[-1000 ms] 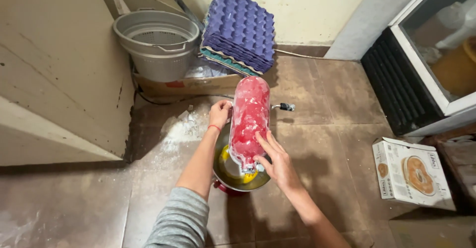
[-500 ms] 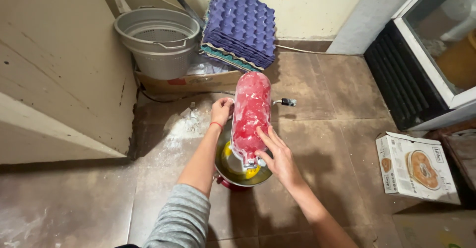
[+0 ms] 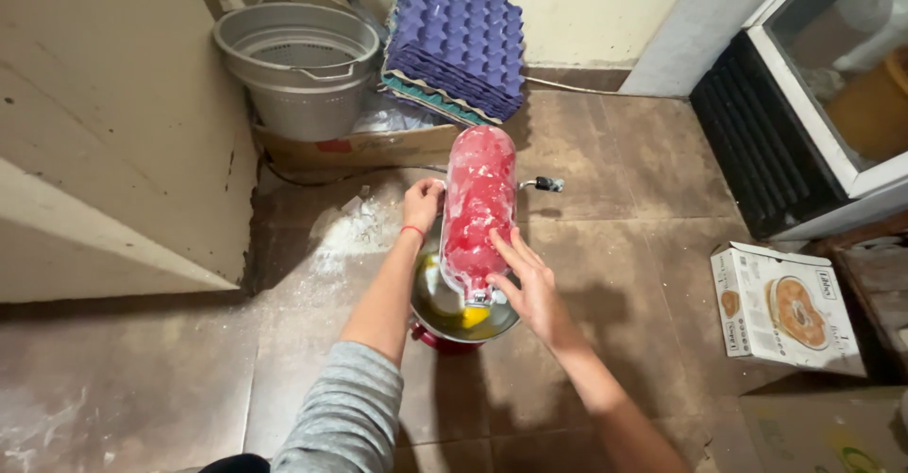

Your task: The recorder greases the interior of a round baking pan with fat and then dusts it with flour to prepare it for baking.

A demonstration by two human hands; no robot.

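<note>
Standing over a red stand mixer [image 3: 478, 203] on the brown tiled floor [image 3: 615, 246], we are working with both hands on its head. Our left hand [image 3: 421, 206] is lying against the left side of the head, near its back end, with the fingers curled towards the casing; if it is really gripping or only resting, we cannot tell. Our right hand [image 3: 530, 284] is spread open, fingers long and flat, touching the right side near the front end — it is holding nothing closed in it.

Under the head the metal bowl [image 3: 445, 307] is sitting, and something yellow, maybe egg yolks [image 3: 473, 317], is lying inside. We are judging that the step in hand is settling or lowering the head over the bowl; the next move is asking for steady pressure from both sides and fingers kept out of the gap.

Much is staying hidden — the head is covering most of the bowl, so the attachment and the rest of the contents cannot be seen. The base is almost fully underneath. The small lever [image 3: 547, 184] on the right side is too small for reading its position. White flour dust [image 3: 355, 232] is lying on the floor just beside.
</note>
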